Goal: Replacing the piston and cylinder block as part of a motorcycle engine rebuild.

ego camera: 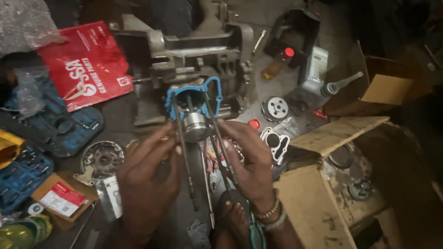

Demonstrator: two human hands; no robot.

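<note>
The piston [195, 127], a short silvery metal cylinder with ringed grooves, sits between the two hands, just below the blue gasket [194, 97] on the grey cast engine case [203, 55]; the left hand [147, 177] pinches at its left side with fingertips drawn narrow, and the right hand [247, 159] does the same from the right, fingers curled close; whether either truly grips the piston cannot be told; long dark studs [184, 152] run from the gasket down between the hands and cross in front of the palms; around lie a red plastic bag [87, 64], a blue tool case [55, 127], a toothed sprocket [275, 109], a pale cylinder gasket [275, 144] and a torn cardboard box [318, 203].
</note>
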